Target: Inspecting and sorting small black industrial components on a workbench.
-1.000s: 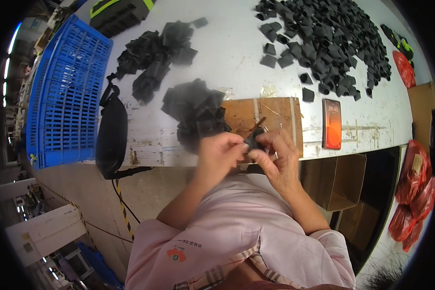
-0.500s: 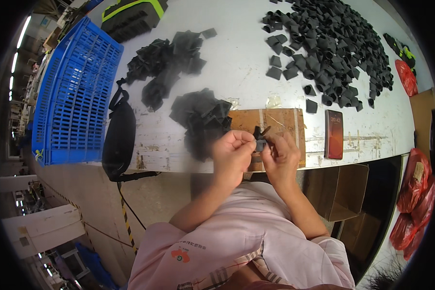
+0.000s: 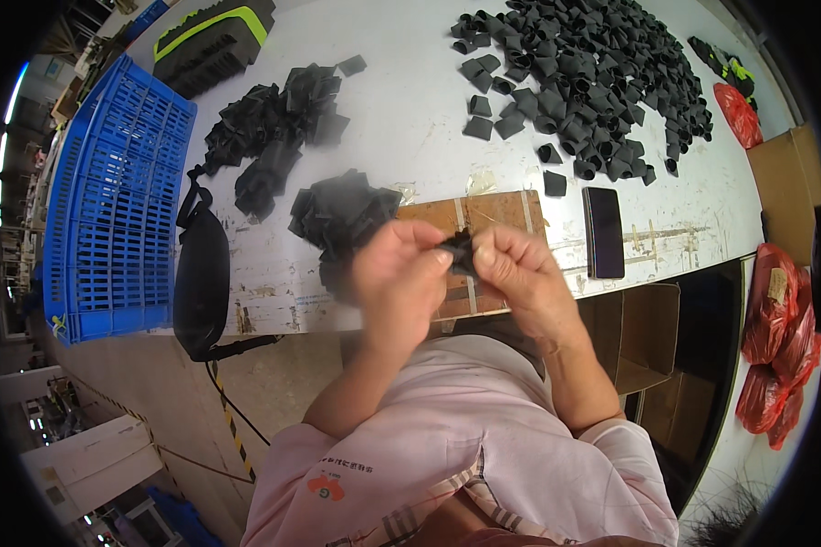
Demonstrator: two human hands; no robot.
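Note:
My left hand (image 3: 400, 278) and my right hand (image 3: 524, 273) meet over the near edge of the white table. Between their fingertips they pinch a small black fabric piece (image 3: 462, 252), its exact shape partly covered by the fingers. The left hand is slightly smeared by motion. Beneath the hands lies a brown board (image 3: 513, 215) with pale strips across it. Just beyond my left hand sits a heap of flat black fabric pieces (image 3: 345, 211). Further off on the right spreads a large pile of black tube-like fabric pieces (image 3: 584, 87).
A dark-screened phone (image 3: 603, 233) lies right of the board. Leftward are a black pouch (image 3: 201, 283), a blue plastic crate (image 3: 123, 201) and another black fabric heap (image 3: 251, 123). Red plastic bags (image 3: 775, 310) and a cardboard box (image 3: 648, 333) are at the right.
The whole view has shifted, with table things moving left in it. The phone screen has gone from lit to dark. A thin brown thing by my right fingers no longer shows.

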